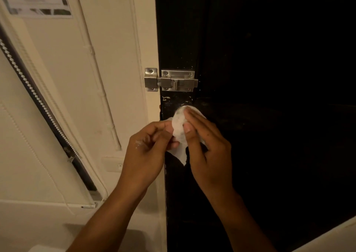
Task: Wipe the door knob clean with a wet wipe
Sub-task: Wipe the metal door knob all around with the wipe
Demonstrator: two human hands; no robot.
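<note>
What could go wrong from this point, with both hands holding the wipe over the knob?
The wet wipe hides nearly all of the door knob, so missed spots may go unseen. A loose tail hangs below the left hand and right hand; it could smear the black door or slip free. The slide bolt sits just above, where knuckles might catch.

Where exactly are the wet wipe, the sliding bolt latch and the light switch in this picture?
wet wipe (178, 123): head view, on the white sheet draped over the knob.
sliding bolt latch (177, 80): head view, on its metal plate on the door.
light switch (113, 164): head view, on its pale wall plate.
</note>
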